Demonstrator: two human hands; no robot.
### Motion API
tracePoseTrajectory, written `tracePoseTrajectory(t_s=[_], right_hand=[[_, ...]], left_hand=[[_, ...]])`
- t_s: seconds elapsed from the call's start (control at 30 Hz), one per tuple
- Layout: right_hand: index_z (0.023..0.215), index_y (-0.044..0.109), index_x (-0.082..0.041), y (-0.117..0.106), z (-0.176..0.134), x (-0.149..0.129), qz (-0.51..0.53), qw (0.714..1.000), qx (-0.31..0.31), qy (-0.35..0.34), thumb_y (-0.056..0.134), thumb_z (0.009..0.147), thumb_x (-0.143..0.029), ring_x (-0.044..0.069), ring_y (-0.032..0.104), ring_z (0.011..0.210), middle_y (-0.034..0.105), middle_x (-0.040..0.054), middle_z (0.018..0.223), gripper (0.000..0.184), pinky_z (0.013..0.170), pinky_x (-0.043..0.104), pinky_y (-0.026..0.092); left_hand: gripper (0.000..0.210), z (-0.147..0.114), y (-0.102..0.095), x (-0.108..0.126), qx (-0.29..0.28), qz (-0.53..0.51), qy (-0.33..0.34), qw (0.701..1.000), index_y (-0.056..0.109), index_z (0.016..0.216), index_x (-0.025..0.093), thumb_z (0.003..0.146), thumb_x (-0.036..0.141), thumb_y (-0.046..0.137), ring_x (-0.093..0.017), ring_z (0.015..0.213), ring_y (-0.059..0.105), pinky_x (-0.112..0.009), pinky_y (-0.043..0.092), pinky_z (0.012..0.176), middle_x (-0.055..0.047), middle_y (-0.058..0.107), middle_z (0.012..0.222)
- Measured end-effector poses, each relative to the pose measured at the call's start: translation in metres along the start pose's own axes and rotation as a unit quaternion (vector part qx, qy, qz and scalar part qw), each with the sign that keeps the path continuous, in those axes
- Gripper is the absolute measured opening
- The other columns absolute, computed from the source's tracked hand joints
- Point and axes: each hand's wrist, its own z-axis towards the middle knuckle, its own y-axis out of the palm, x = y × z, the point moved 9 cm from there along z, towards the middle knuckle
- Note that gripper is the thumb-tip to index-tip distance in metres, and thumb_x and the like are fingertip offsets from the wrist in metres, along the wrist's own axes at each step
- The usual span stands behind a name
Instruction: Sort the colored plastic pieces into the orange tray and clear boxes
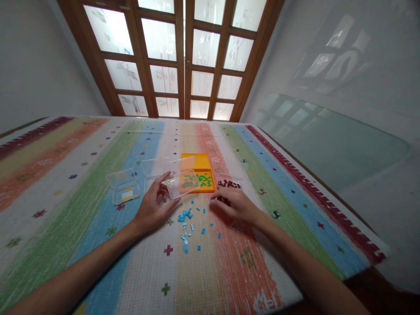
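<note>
My left hand [154,203] grips a clear plastic box [180,186] between thumb and fingers, tilted above the cloth and partly in front of an open orange box [212,180]. Green pieces [204,179] lie in the orange box, some seen through the clear plastic. My right hand [232,204] is low over the cloth with its fingers curled together at the tips; whatever they pinch is too small to make out. Between the hands lie several small blue toy bricks [184,215], some bunched and others scattered toward me.
Beyond my right hand sits a clear box of dark red-brown pieces [229,183]. To the left stands an open clear case [126,193] with a whitish and yellow item inside. A striped cloth [141,271] covers the table. Glazed wooden doors [183,57] stand behind; a wall is at right.
</note>
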Motion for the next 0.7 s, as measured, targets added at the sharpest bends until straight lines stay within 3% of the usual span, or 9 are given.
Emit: tracePoseTrajectory(t_s=[0.17, 0.27, 0.53, 0.7], right_hand=[[0.102, 0.075, -0.017, -0.009, 0.034, -0.002, 0.000, 0.999, 0.029, 0.014, 0.059, 0.101, -0.029, 0.011, 0.052, 0.058, 0.067, -0.0004, 0.067, 0.020, 0.061, 0.025, 0.036], [0.099, 0.077, -0.017, 0.002, 0.059, -0.003, -0.024, 0.999, -0.025, 0.030, 0.064, 0.098, -0.026, 0.010, 0.050, 0.056, 0.065, -0.0019, 0.064, 0.015, 0.060, 0.024, 0.032], [0.107, 0.082, -0.020, 0.024, 0.092, -0.016, -0.170, 0.975, -0.123, 0.070, 0.066, 0.098, -0.024, 0.018, 0.067, 0.079, 0.080, 0.0092, 0.092, 0.018, 0.064, 0.026, 0.032], [0.115, 0.081, -0.024, 0.011, 0.090, -0.015, -0.175, 0.973, -0.133, 0.073, 0.068, 0.098, -0.027, 0.020, 0.070, 0.083, 0.081, 0.0096, 0.099, 0.022, 0.064, 0.027, 0.034]], left_hand=[[0.072, 0.000, 0.008, 0.003, -0.050, -0.035, -0.022, 0.998, 0.044, 0.153, 0.021, 0.089, 0.034, 0.075, -0.011, 0.061, 0.048, -0.023, 0.040, 0.057, 0.006, 0.053, 0.076], [0.073, -0.002, 0.012, 0.004, -0.072, -0.053, -0.038, 0.995, 0.043, 0.153, 0.019, 0.089, 0.031, 0.075, -0.011, 0.056, 0.045, -0.022, 0.036, 0.055, 0.009, 0.049, 0.068], [0.077, -0.004, 0.011, 0.000, -0.074, -0.068, -0.072, 0.992, 0.043, 0.156, 0.018, 0.088, 0.033, 0.076, -0.009, 0.046, 0.033, -0.019, 0.027, 0.049, 0.015, 0.033, 0.055], [0.078, -0.002, 0.009, -0.003, -0.066, -0.075, -0.076, 0.992, 0.043, 0.156, 0.018, 0.088, 0.034, 0.077, -0.008, 0.044, 0.031, -0.018, 0.027, 0.047, 0.015, 0.032, 0.055]])
